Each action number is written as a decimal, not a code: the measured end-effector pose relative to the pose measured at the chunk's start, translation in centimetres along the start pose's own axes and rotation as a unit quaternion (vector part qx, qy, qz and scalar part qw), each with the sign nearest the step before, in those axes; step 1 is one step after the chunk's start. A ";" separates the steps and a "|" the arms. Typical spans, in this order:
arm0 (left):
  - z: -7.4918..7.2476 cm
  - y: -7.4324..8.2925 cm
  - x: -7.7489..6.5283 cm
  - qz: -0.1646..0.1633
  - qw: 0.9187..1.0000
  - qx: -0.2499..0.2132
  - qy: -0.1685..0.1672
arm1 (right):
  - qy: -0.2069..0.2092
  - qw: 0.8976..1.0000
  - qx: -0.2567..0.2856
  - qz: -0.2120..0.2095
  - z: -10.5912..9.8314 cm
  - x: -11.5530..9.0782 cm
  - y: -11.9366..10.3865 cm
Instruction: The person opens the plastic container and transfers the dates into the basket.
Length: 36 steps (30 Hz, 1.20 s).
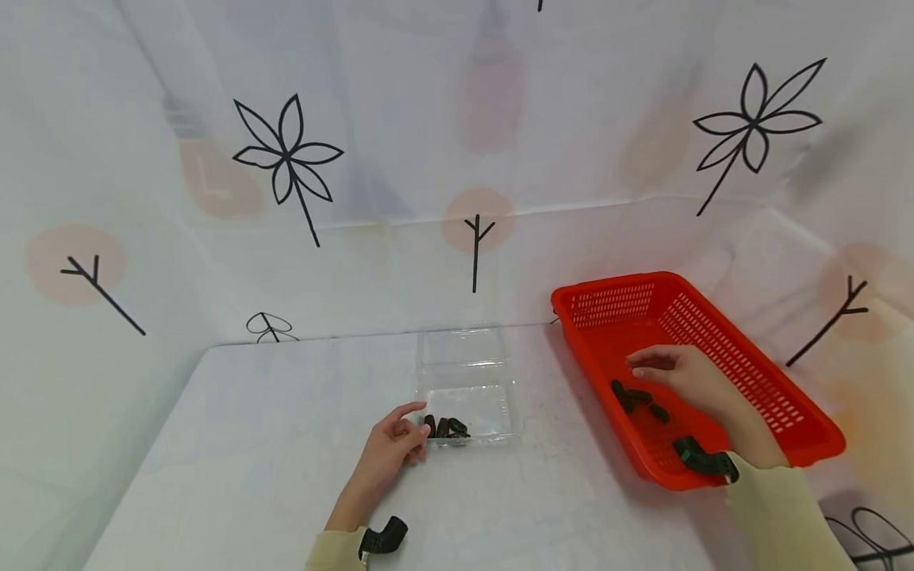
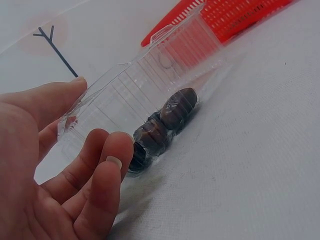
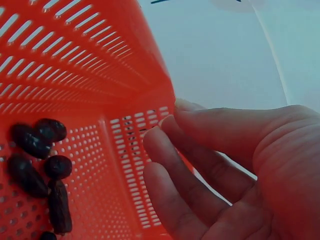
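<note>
Head view, left hand: the left hand (image 1: 385, 444) is at the left end of the clear box (image 1: 489, 406), thumb and forefinger at its near corner.
Head view, box: on the table (image 1: 257, 452), lid (image 1: 462, 347) folded back toward the cloth (image 1: 385, 285); several dark pieces (image 1: 443, 428) lie inside, along the near side toward the left.
Head view, right hand: the right hand (image 1: 685, 373) is over the red basket (image 1: 607, 337), fingers loosely bent, just beyond the basket's dark pieces.
Left wrist view, left grip: clamped on the box's end, the clear wall between its digits; the boxed pieces sit just past the fingertips.
Right wrist view, right grip: thumb and fingers slightly apart, nothing seen between them.
Right wrist view, basket: five dark pieces lie together on the perforated floor, part of another at the lower edge.
</note>
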<state>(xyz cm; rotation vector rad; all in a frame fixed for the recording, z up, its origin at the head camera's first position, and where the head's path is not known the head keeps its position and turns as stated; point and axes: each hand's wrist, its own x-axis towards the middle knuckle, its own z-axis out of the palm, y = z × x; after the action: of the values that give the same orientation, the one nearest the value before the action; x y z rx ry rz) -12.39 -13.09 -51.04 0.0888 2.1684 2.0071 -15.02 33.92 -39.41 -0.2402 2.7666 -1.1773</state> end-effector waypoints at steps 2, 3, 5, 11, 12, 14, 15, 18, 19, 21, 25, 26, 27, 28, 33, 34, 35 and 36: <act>0.0 0.0 0.0 0.002 1.000 0.001 -0.001 | 0.002 1.000 0.001 0.002 0.0 0.0 0.0; 0.0 0.0 0.0 0.002 1.000 0.000 -0.001 | 0.002 1.000 0.002 0.001 -0.1 0.0 0.1; 0.0 0.0 0.0 0.004 1.000 0.001 -0.003 | 0.004 1.000 0.007 0.000 -0.1 -0.1 0.1; 0.0 -0.1 -0.1 0.007 1.000 0.004 -0.007 | 0.006 1.000 0.017 -0.006 -0.1 -0.2 0.0; 0.0 -0.1 -0.1 0.007 1.000 0.005 -0.007 | 0.007 1.000 0.016 -0.009 -0.1 -0.2 0.0; 0.0 0.0 -0.1 0.009 1.000 0.005 -0.007 | 0.010 1.000 0.014 -0.015 -0.1 -0.3 -0.3; 0.0 0.0 -0.1 0.009 1.000 0.005 -0.006 | 0.010 1.000 0.013 -0.019 -0.1 -0.3 -0.4; 0.0 0.0 -0.1 0.009 1.000 0.005 -0.005 | 0.013 1.000 0.011 -0.019 0.0 -0.4 -0.9; 0.0 0.0 -0.1 0.008 1.000 0.005 -0.005 | 0.014 1.000 0.008 -0.019 0.0 -0.5 -1.1; 0.0 0.0 0.0 0.006 1.000 0.006 -0.005 | 0.014 1.000 0.008 -0.022 0.1 -0.6 -1.4; 0.0 0.0 0.0 0.005 1.000 0.007 -0.008 | 0.015 0.999 0.028 -0.034 0.4 -0.9 -2.3; 0.0 -0.1 0.0 0.007 1.000 0.006 -0.009 | 0.014 0.998 0.039 -0.038 0.5 -0.9 -2.5; 0.0 -0.1 0.0 0.008 1.000 0.006 -0.009 | 0.014 0.998 0.047 -0.042 0.6 -1.0 -2.8; 0.0 -0.1 0.0 0.010 1.000 0.005 -0.010 | 0.014 0.997 0.053 -0.045 0.7 -1.1 -3.0; 0.0 -0.1 0.0 0.011 1.000 -0.001 -0.008 | 0.021 0.996 0.061 -0.062 1.3 -1.2 -3.7; 0.0 -0.1 0.0 0.013 1.000 0.000 -0.008 | 0.022 0.996 0.059 -0.065 1.5 -1.1 -3.8; 0.0 -0.1 0.0 0.012 1.000 -0.001 -0.007 | 0.022 0.996 0.058 -0.067 1.7 -1.0 -3.9; 0.0 -0.1 0.0 0.011 1.000 -0.003 -0.006 | 0.022 0.996 0.057 -0.069 1.9 -1.0 -4.0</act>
<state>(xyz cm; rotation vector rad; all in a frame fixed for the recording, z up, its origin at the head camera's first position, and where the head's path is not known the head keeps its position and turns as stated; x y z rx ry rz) -12.37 -13.07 -51.15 0.1246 2.1641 2.0191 -13.36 30.03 -37.77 -0.4039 2.7471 -1.3842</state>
